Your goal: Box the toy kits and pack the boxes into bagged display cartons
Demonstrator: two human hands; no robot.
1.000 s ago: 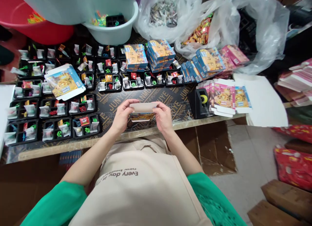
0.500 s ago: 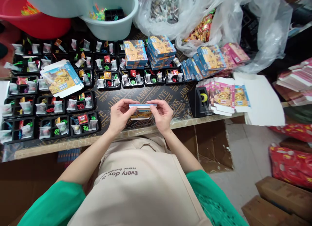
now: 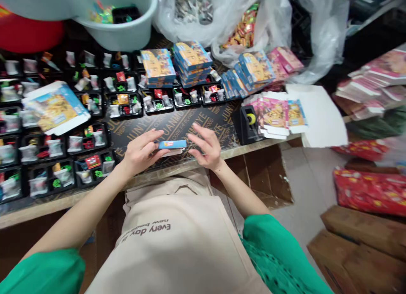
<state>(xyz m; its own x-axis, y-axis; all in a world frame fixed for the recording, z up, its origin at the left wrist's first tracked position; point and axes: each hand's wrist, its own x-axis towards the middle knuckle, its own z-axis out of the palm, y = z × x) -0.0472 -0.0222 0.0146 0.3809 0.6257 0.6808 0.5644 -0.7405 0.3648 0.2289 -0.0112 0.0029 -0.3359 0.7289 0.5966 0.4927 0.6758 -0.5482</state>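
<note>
Between my hands is a small blue printed cardboard box, seen edge-on above the table's front edge, with a white flap along its lower side. My left hand grips the box's left end between thumb and fingers. Just off its right end, my right hand has its fingers spread and holds nothing. Stacked blue boxes of the same print stand farther back, beside a lower stack. An unfolded blue carton lies on the trays at the left.
Black trays with small wrapped items fill the left and back. At right are a tape dispenser, flat pink cartons and white card. Behind stand a pale tub and plastic bags.
My right hand has let go of the box and opened, moving slightly off its end. The box has turned so its blue side shows. The whole view has shifted to the right.
</note>
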